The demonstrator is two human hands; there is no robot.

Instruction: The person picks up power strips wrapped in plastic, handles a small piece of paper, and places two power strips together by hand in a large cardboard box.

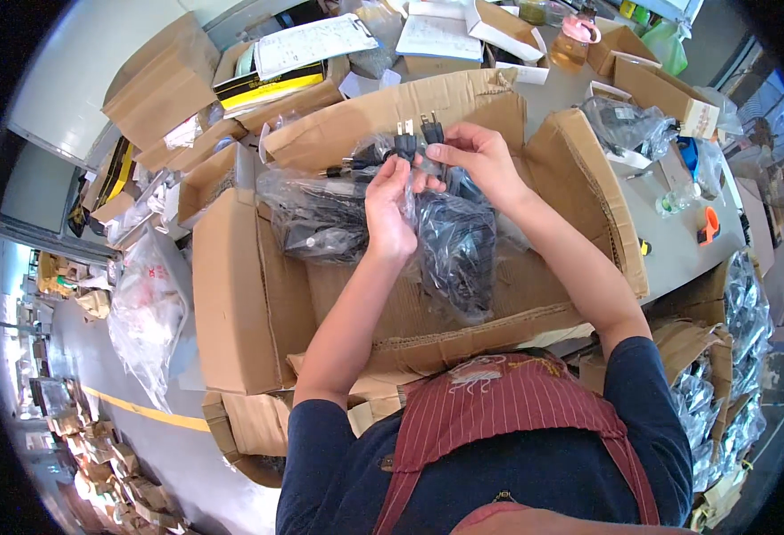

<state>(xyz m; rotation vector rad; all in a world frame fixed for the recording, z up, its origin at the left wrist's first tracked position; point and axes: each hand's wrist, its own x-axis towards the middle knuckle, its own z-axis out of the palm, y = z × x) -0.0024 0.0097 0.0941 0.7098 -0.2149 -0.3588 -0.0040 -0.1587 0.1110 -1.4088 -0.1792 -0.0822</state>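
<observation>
Open carton nearest, bagged cables inside; step looks like handling two black plugs side by side over them, next move calls for keeping both pinched with prongs clear. Left hand palm turned up, fingers closed on the left plug; right hand angled in from the right, thumb and fingers closed on the right plug, prongs away. Tabletop past the carton, pink-lidded bottle farther back
</observation>
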